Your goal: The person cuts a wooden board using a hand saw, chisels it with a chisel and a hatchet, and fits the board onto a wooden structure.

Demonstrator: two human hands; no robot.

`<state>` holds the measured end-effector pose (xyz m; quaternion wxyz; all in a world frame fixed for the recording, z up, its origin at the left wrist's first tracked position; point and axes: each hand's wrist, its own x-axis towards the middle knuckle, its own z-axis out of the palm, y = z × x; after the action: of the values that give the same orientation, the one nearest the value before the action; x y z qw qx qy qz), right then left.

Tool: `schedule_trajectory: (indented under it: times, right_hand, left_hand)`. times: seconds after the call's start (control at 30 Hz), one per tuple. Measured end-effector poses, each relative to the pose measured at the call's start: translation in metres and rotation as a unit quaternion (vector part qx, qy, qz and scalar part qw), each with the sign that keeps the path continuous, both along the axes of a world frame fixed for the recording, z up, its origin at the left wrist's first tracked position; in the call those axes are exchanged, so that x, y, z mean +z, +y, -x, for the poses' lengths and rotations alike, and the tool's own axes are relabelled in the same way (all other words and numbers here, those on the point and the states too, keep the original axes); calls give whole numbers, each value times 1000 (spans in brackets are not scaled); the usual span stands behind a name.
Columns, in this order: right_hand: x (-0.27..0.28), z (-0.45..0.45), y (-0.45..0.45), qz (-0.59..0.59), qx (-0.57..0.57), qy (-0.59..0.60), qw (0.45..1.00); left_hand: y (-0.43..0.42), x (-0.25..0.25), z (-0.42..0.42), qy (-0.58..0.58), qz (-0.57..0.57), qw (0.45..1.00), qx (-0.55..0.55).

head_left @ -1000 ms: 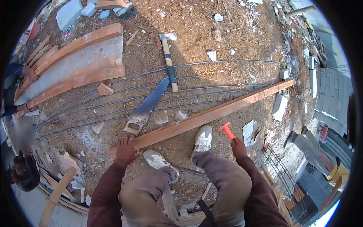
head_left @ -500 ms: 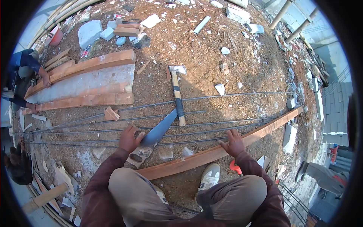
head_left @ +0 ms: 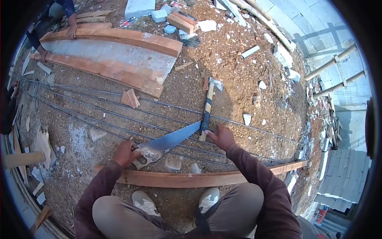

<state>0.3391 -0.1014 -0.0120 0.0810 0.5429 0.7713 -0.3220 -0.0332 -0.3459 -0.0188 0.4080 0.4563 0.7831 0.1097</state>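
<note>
A hand saw (head_left: 172, 140) lies across several thin metal bars on the ground, its toothed blade pointing up and right. My left hand (head_left: 125, 153) is closed at the left edge of its worn handle, the fingers curled and partly hidden. My right hand (head_left: 223, 138) is open, thumb and fingers apart, with the thumb beside the lower end of a hatchet (head_left: 208, 104). The hatchet has a wooden handle with black wrapping, and its metal head points away from me. The saw's tip meets this handle. Just before my shoes lies a long wooden board (head_left: 187, 180).
At the upper left, another person's hand (head_left: 71, 32) rests on a plank along a grey panel (head_left: 119, 55). The metal bars (head_left: 167, 104) run across the dirt. A broken brick piece (head_left: 130, 98), white rubble (head_left: 247, 118) and bamboo poles (head_left: 330, 67) lie or stand around.
My view has turned to the right. My left hand has gone from beside the saw blade to its handle. My right hand has left the wooden board and come to the hatchet's handle end.
</note>
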Motion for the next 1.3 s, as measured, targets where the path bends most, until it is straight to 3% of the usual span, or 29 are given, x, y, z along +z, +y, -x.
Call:
schedule_trajectory:
  times: [0.13, 0.3, 0.4, 0.43, 0.47, 0.5, 0.6, 0.67, 0.73, 0.8, 0.9, 1.07, 1.17, 1.3]
  right_hand:
    - [-18, 54, -11, -12, -63, -12, 998]
    - [-30, 18, -17, -58, -181, 62, 980]
    - [-15, -36, 7, -164, -142, 106, 970]
    - [-25, -59, 17, -255, -94, 126, 954]
    - [-16, -72, 26, -214, -106, 81, 968]
    - [-24, -91, 35, -245, -125, 42, 961]
    - [-25, -121, 19, -416, -105, 5, 903]
    - [-1, -120, -21, -324, -39, 58, 943]
    - [4, -129, -67, -220, 124, 95, 963]
    - [18, -131, -108, -103, 263, 82, 956]
    - [15, -142, -150, -48, 334, 28, 941]
    - [-7, -153, -157, -65, 327, -11, 943]
    - [-20, -166, -160, -98, 334, -4, 937]
    - [3, -177, -127, -117, 299, -28, 947]
  left_hand:
    - [-10, -9, -5, 17, -35, 999, -23]
    - [-17, -19, -5, -42, -12, 998, 40]
    - [-25, -14, -12, -60, -13, 997, 55]
    - [-26, -9, -18, -60, -12, 997, 53]
    - [-31, -8, -22, -85, -15, 995, 48]
    - [-32, -13, -24, -110, -24, 993, 41]
    - [-37, 1, -19, -141, -37, 986, 77]
    - [-39, 14, -9, -182, -51, 972, 140]
    - [-52, 28, 23, -251, -66, 939, 225]
    - [-67, 63, 50, -255, -129, 915, 283]
    - [-111, 78, 93, -236, -186, 864, 404]
    - [-165, 70, 108, -201, -260, 781, 531]
    - [-223, 20, 146, -241, -245, 775, 530]
    - [-239, 4, 132, -292, -244, 750, 540]
